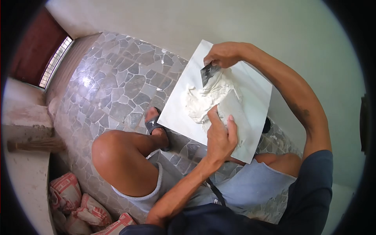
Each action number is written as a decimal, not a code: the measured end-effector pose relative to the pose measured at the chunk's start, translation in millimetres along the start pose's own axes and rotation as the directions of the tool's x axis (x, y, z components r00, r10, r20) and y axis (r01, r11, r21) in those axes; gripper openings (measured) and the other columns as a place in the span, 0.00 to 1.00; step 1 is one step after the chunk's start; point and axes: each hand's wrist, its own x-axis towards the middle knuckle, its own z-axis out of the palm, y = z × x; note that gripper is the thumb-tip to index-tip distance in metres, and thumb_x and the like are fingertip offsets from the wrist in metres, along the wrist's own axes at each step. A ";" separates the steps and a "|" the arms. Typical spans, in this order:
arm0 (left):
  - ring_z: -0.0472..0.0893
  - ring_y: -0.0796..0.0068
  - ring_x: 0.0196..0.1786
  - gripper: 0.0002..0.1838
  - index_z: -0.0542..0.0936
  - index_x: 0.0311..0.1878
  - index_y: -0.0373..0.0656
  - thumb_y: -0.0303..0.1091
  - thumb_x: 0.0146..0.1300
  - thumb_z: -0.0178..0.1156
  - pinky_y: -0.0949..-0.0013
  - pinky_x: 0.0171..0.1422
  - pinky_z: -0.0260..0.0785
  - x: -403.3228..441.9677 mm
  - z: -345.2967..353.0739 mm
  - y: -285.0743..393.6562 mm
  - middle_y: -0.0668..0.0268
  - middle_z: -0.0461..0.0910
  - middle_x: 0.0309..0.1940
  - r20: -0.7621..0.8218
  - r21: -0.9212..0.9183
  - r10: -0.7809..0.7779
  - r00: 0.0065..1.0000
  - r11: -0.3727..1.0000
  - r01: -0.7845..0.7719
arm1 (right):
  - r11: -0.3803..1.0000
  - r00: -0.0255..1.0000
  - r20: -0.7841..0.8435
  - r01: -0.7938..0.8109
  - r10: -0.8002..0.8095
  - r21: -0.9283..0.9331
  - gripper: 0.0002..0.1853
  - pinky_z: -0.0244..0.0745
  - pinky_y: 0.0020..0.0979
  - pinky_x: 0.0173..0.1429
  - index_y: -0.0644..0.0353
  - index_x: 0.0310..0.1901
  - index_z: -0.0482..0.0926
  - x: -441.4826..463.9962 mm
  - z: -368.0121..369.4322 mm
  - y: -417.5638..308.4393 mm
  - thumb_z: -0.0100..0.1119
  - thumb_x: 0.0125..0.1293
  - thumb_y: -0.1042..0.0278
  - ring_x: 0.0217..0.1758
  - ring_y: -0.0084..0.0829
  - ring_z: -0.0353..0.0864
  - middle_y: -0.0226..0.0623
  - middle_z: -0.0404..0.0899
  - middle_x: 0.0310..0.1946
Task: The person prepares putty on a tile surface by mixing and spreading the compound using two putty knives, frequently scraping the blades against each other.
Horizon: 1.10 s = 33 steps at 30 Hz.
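Observation:
A white board (176,109) lies tilted across the space before my knees, with a mound of creamy white paste (199,103) spread over its middle. My right hand (225,55) is closed around a dark-bladed putty knife (210,74) near the board's far end, the blade against the paste. My left hand (221,139) is over the near part of the board, two fingers extended and apart. One fingertip touches or nearly touches the paste's edge. No object shows between its fingers, and the remaining fingers are partly hidden.
My bent knees and sandalled foot (153,122) are near the board on the stone-patterned floor (129,84). A pale wall (297,35) rises beyond it. Red-and-white sacks (92,211) and a bristle broom (39,145) are at left, and a dark red door (37,43) at upper left.

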 end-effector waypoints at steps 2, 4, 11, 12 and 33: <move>0.85 0.35 0.38 0.26 0.56 0.69 0.30 0.29 0.75 0.53 0.47 0.43 0.76 -1.7 -1.7 0.3 0.35 0.82 0.35 0.004 0.003 0.005 1.000 1.000 -0.005 | 0.999 0.998 -0.059 -0.006 0.008 0.040 0.15 0.77 0.43 0.53 0.60 0.51 0.84 -30.4 8.0 1.7 0.57 0.65 0.81 0.48 0.48 0.83 0.44 0.86 0.45; 0.85 0.35 0.38 0.26 0.56 0.69 0.30 0.29 0.75 0.52 0.47 0.43 0.76 -3.7 -4.4 -1.4 0.35 0.83 0.35 -0.009 0.028 0.039 0.999 0.999 -0.039 | 0.999 0.982 -0.184 0.045 -0.040 0.025 0.15 0.78 0.43 0.53 0.59 0.50 0.85 -62.9 21.3 -5.0 0.57 0.65 0.83 0.49 0.47 0.83 0.42 0.86 0.45; 0.86 0.44 0.39 0.24 0.56 0.67 0.30 0.30 0.76 0.52 0.52 0.44 0.77 -7.8 -5.0 -10.3 0.38 0.83 0.38 -0.028 0.068 0.154 0.988 0.986 -0.151 | 0.998 0.897 -0.440 -0.057 0.051 -0.001 0.19 0.81 0.41 0.55 0.54 0.50 0.86 -145.3 74.1 -28.9 0.58 0.60 0.86 0.50 0.43 0.84 0.36 0.87 0.44; 0.87 0.50 0.40 0.24 0.56 0.67 0.30 0.30 0.77 0.52 0.55 0.45 0.78 -9.7 -6.1 -10.7 0.39 0.82 0.40 -0.012 0.069 0.132 0.991 0.989 -0.131 | 0.996 0.885 -0.460 -0.087 0.072 -0.012 0.20 0.82 0.41 0.54 0.54 0.49 0.86 -149.3 75.9 -33.2 0.57 0.60 0.86 0.50 0.43 0.85 0.36 0.87 0.44; 0.82 0.37 0.25 0.26 0.58 0.67 0.32 0.26 0.71 0.57 0.46 0.29 0.73 -21.8 5.8 -26.9 0.44 0.81 0.24 0.079 0.008 0.112 0.991 0.994 -0.113 | 0.965 0.930 -0.257 0.251 -0.262 -0.075 0.17 0.77 0.47 0.51 0.59 0.53 0.83 69.3 -13.7 -67.1 0.57 0.63 0.80 0.46 0.54 0.84 0.50 0.86 0.41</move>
